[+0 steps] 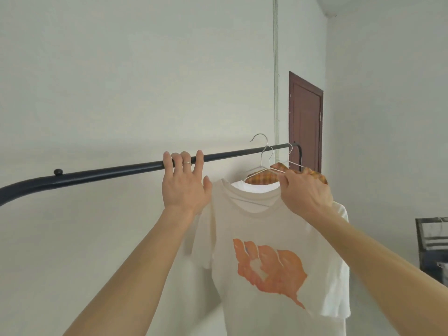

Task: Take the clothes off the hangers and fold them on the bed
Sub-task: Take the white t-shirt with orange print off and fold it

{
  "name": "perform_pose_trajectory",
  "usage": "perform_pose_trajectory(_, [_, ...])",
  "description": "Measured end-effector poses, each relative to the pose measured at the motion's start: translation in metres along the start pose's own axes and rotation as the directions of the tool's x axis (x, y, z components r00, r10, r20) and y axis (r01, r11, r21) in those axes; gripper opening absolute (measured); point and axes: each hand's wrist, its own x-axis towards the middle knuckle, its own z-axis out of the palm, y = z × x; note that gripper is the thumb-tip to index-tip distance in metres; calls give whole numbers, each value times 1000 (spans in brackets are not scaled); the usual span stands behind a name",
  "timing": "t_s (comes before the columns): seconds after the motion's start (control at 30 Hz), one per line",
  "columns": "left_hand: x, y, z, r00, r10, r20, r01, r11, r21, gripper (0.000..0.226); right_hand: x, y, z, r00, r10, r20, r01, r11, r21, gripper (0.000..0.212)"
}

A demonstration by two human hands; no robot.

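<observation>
Both bare arms reach up and forward. The left hand (185, 187) hooks its four fingers over a dark metal rail (109, 172), thumb spread aside. The right hand (306, 192), fingers curled, pinches a thin silver wire hanger (263, 156).

- Pale wall (121, 69) fills the whole backdrop.
- Dark rail (109, 171) sweeps across, curving down at the left.
- Thin conduit (275, 69) drops straight down the wall.
- Brown door (306, 122) just right of it, closed.
- Dark box (431, 263) at the right edge.
</observation>
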Motion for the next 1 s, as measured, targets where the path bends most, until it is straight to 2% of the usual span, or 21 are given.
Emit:
perform_pose_trajectory(0.17, [-4, -5, -8, 1000, 13, 3, -12, 995, -98, 67, -59, 28, -31, 988, 142, 65, -137, 988, -78, 43])
perform_pose_trajectory(0.27, [-18, 5, -11, 994, 93, -53, -106, 937, -332, 62, -113, 44, -50, 969, 242, 50, -237, 968, -86, 40])
perform_pose_trajectory(0.37, [-60, 35, -14, 970, 214, -113, -238, 759, -606, 50, -179, 52, -73, 936, 351, 39, -342, 929, -140, 40])
perform_pose_trajectory(0.43, [-97, 60, -19, 955, 290, -69, -243, 622, -745, 48, -222, 53, -92, 915, 403, 24, -394, 903, -174, 41])
perform_pose_trajectory(0.5, [-139, 84, -27, 907, 419, -41, -266, 494, -828, 50, -267, 51, -111, 899, 439, 5, -429, 881, -199, 42])
perform_pose_trajectory(0.57, [-185, 106, -41, 830, 549, -97, -328, 341, -881, 52, -322, 47, -138, 877, 479, -17, -472, 856, -212, 43])
perform_pose_trajectory(0.63, [-220, 119, -54, 765, 627, -146, -342, 203, -918, 54, -370, 39, -162, 867, 498, -17, -490, 845, -215, 43])
perform_pose_trajectory(0.73, [-263, 134, -81, 699, 670, -249, -360, 29, -932, 55, -442, 29, -208, 826, 558, -76, -561, 802, -206, 43])
perform_pose_trajectory(0.87, [-329, 150, -151, 562, 721, -405, -324, -259, -910, 52, -546, 8, -293, 693, 689, -212, -720, 649, -246, 44])
perform_pose_trajectory(0.9, [-336, 150, -160, 553, 712, -433, -327, -293, -898, 56, -557, 6, -303, 684, 693, -228, -730, 639, -244, 43])
perform_pose_trajectory(0.93, [-361, 150, -186, 520, 690, -503, -343, -370, -863, 55, -590, -1, -326, 648, 711, -275, -762, 591, -266, 42])
perform_pose_trajectory(1.0, [-406, 145, -237, 445, 649, -617, -378, -488, -787, 44, -643, -18, -371, 570, 740, -358, -821, 491, -292, 41])
